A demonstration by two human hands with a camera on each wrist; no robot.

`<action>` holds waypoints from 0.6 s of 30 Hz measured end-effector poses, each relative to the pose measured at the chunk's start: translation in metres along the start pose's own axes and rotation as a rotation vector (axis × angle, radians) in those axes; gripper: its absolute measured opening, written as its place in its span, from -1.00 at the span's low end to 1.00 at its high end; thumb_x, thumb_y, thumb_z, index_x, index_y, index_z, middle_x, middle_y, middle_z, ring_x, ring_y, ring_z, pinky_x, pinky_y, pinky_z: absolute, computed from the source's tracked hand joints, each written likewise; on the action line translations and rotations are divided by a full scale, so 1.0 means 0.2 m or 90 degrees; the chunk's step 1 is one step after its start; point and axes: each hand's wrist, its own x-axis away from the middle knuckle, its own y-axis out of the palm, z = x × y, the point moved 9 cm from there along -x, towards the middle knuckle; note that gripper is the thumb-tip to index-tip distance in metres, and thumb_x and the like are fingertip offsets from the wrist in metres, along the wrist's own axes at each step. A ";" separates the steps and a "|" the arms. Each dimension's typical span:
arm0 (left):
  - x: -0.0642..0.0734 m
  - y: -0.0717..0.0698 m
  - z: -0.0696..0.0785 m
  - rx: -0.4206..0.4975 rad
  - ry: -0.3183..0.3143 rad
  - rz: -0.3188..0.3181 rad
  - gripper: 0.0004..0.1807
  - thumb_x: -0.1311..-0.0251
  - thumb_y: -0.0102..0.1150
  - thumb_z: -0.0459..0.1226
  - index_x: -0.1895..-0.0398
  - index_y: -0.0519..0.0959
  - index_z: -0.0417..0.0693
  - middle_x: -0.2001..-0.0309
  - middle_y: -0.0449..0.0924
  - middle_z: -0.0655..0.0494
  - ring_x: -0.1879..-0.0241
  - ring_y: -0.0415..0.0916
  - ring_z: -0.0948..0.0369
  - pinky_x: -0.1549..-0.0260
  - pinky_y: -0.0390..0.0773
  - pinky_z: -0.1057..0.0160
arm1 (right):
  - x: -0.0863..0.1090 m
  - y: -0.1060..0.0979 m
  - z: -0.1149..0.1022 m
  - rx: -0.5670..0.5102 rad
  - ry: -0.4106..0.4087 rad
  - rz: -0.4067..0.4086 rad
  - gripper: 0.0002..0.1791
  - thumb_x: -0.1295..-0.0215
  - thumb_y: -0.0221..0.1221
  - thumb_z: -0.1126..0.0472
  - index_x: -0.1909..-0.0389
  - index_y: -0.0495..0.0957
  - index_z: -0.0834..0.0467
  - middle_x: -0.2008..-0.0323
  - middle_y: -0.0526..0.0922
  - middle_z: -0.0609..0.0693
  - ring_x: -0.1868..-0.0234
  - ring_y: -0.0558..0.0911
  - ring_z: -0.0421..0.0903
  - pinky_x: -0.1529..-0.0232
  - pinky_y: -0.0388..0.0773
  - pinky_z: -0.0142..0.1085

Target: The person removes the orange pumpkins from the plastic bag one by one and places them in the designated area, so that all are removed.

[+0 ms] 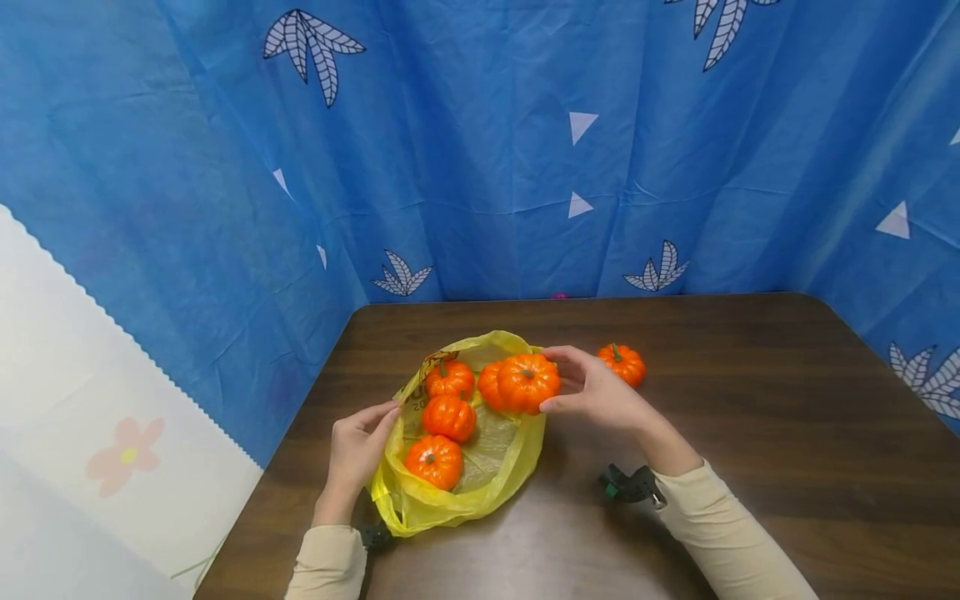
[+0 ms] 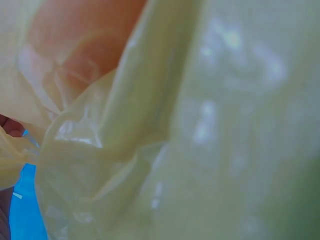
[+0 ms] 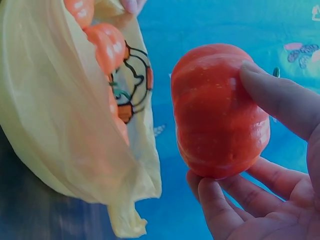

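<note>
A yellow plastic bag (image 1: 528, 454) stands with its mouth wide on the table, a printed design on its far inner side. My left hand (image 1: 358, 446) pinches the bag's left rim between thumb and fingers; the left wrist view is mostly filled by the bag's translucent film. Several small orange pumpkins (image 1: 450, 418) lie inside the bag. Between the thumb and fingers of my right hand (image 1: 600, 396) is another pumpkin (image 3: 220, 112), held over the bag's right rim and partly covering one pumpkin (image 1: 491, 385) behind it in the head view.
One more pumpkin (image 1: 622, 364) sits on the dark wooden table (image 1: 750, 400), behind the right hand. A blue curtain (image 1: 480, 150) hangs along the table's back edge and sides. A pale cloth with a flower (image 1: 126, 454) is at the left.
</note>
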 end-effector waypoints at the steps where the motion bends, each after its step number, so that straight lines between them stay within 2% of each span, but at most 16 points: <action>1: 0.00 0.00 0.00 0.000 -0.001 0.000 -0.82 -0.18 0.39 -0.37 0.15 0.77 -0.18 0.14 0.79 -0.07 0.15 0.73 0.14 0.25 0.58 0.63 | 0.00 -0.01 0.00 -0.002 0.001 0.005 -0.14 -0.13 0.46 0.15 -0.42 0.27 0.15 -0.41 0.38 0.18 -0.39 0.42 0.23 -0.24 0.55 -0.03; 5: 0.00 0.00 0.00 0.002 0.000 0.000 -0.82 -0.18 0.39 -0.36 0.15 0.77 -0.19 0.15 0.79 -0.08 0.16 0.73 0.16 0.25 0.58 0.62 | 0.02 -0.06 0.00 -0.020 -0.003 0.017 -0.14 -0.14 0.46 0.19 -0.42 0.25 0.16 -0.40 0.39 0.21 -0.39 0.42 0.25 -0.22 0.57 -0.06; 10: 0.00 0.00 0.01 0.012 0.002 -0.001 -0.83 -0.19 0.38 -0.37 0.15 0.77 -0.19 0.14 0.78 -0.09 0.21 0.71 0.32 0.27 0.60 0.60 | 0.02 -0.11 0.02 -0.040 0.014 0.036 -0.12 -0.13 0.46 0.21 -0.44 0.24 0.12 -0.42 0.36 0.19 -0.40 0.40 0.27 -0.16 0.61 -0.09; 14: 0.00 0.00 0.01 0.008 0.003 -0.002 -0.82 -0.19 0.38 -0.37 0.15 0.77 -0.21 0.14 0.78 -0.12 0.24 0.70 0.39 0.28 0.59 0.61 | 0.02 -0.16 0.02 -0.022 0.000 0.050 -0.16 -0.15 0.44 0.25 -0.43 0.26 0.14 -0.41 0.37 0.19 -0.38 0.43 0.27 -0.17 0.60 -0.10; 18: 0.00 -0.01 0.00 0.013 0.001 -0.003 -0.82 -0.20 0.38 -0.35 0.15 0.77 -0.22 0.14 0.78 -0.13 0.24 0.70 0.37 0.29 0.60 0.60 | 0.02 -0.20 0.00 -0.010 -0.020 0.065 -0.21 -0.18 0.41 0.30 -0.41 0.28 0.21 -0.38 0.38 0.23 -0.35 0.45 0.28 -0.16 0.61 -0.15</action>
